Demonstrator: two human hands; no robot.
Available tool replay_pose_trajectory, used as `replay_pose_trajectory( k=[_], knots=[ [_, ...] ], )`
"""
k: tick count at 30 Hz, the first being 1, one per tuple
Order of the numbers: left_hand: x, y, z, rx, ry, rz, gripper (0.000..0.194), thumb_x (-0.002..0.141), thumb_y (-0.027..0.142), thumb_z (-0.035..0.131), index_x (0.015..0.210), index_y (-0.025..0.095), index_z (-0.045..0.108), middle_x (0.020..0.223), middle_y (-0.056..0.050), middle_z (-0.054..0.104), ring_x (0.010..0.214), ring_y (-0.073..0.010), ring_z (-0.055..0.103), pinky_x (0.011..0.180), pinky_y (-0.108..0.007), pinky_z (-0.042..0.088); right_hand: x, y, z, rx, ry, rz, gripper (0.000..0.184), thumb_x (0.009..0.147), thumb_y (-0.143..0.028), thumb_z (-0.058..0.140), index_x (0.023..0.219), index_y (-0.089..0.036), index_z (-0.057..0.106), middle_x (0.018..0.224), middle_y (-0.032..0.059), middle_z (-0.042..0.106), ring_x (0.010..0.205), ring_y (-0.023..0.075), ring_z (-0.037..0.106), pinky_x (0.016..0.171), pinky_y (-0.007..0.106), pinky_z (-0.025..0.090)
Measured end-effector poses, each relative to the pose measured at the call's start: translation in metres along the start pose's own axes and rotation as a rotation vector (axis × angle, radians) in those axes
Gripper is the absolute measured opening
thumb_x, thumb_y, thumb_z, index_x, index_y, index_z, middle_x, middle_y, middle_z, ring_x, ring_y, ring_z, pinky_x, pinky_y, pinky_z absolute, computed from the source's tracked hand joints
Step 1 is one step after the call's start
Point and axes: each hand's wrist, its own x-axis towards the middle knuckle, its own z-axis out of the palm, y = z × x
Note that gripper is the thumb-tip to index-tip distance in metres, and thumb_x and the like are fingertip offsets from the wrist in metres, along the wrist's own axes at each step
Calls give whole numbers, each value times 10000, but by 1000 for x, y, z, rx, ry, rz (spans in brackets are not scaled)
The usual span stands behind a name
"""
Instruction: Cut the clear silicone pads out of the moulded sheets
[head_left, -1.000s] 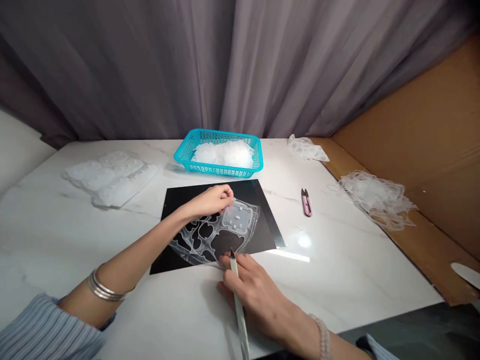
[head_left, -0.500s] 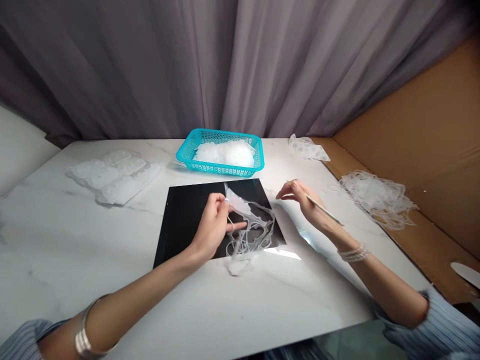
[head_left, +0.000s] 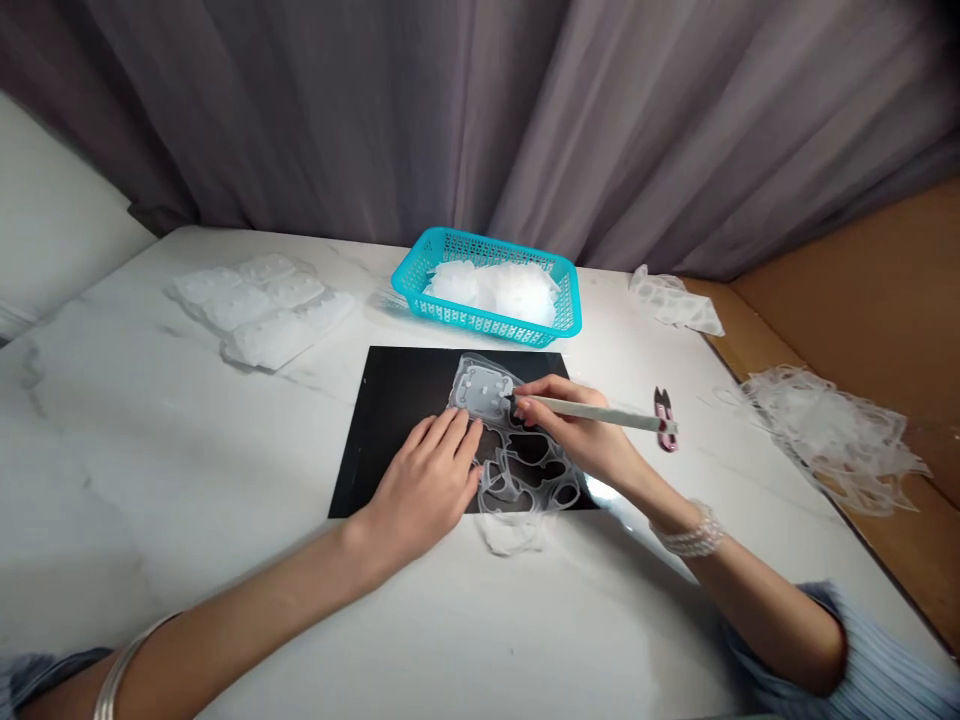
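One hand (head_left: 424,490) lies flat on clear webbed plastic (head_left: 480,385), the other hand (head_left: 570,425) pinches a slim tool (head_left: 592,406).

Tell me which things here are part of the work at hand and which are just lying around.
In use: left hand resting on the clear moulded plastic sheet on the black mat; right hand holding a slim pointed tool.

Lying about: teal basket of plastic pieces; pink thread snips; more clear moulded sheets; plastic scraps.

bright, even indoor light; soft shadow under the right forearm (head_left: 660,490); small glare on the black sheet (head_left: 397,420); edges bowed by wide-angle distortion.
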Motion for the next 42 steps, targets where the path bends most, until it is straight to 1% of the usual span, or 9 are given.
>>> replay_pose_trajectory(
  k=[2,5,12,17,22,29,34,38,42],
  knots=[
    [-1,3,3,37,-38,-16,467,991,296,371,1360,44,502,1352,-212,559,1276,-336,501,1044,-470,425,8,-1,11,-13,-66,-7,288,887,-426,626,1007,-178,712,901,64,751,821,204,706,697,322,559],
    [0,2,5,48,-80,-20,488,998,324,340,1367,51,504,1388,-204,534,1297,-339,481,1060,-468,406,11,-1,22,-91,-106,-34,265,890,-401,629,1000,-185,736,954,61,761,849,211,713,732,324,565],
    [0,2,4,97,-101,-20,509,1016,304,255,1394,36,464,1440,-229,490,1330,-344,459,1046,-479,411,6,-11,26,-265,-167,-191,206,934,-274,576,1022,-173,733,1032,57,755,910,203,711,810,322,558],
    [1,4,5,112,-102,-12,519,1015,307,260,1393,18,468,1415,-242,513,1307,-351,486,1033,-480,426,10,-11,27,-357,-168,-249,202,941,-248,562,1016,-160,727,1008,63,757,882,209,717,780,325,559],
    [1,6,8,134,-109,-27,549,1016,303,262,1400,-44,446,1416,-260,504,1330,-344,466,1068,-446,408,9,-7,28,-386,-170,-316,181,944,-214,554,1015,-163,712,997,58,754,870,199,720,778,316,567],
    [2,7,8,151,-107,3,523,1011,237,252,1375,-76,460,1389,-287,516,1329,-363,461,1067,-442,411,2,4,23,-443,-132,-438,136,937,-163,557,986,-135,681,1038,114,738,926,208,719,824,317,582],
    [5,9,8,132,-93,-30,513,1009,255,269,1371,-40,481,1356,-255,553,1307,-357,478,1072,-429,405,5,13,29,-438,-137,-554,159,953,-150,529,1059,-173,646,1050,93,714,940,187,699,847,319,578],
    [6,10,7,112,-78,-66,518,1005,284,280,1378,-11,485,1349,-239,554,1269,-344,500,1068,-432,405,6,17,30,-426,-136,-571,171,949,-142,535,1085,-179,633,1050,89,699,937,184,690,848,318,577],
    [6,9,7,80,-87,-90,492,999,278,284,1328,18,542,1334,-211,567,1243,-339,514,1056,-450,413,7,16,30,-453,-166,-609,195,962,-150,504,1111,-159,631,1033,115,680,946,197,682,844,332,582]
  ],
)
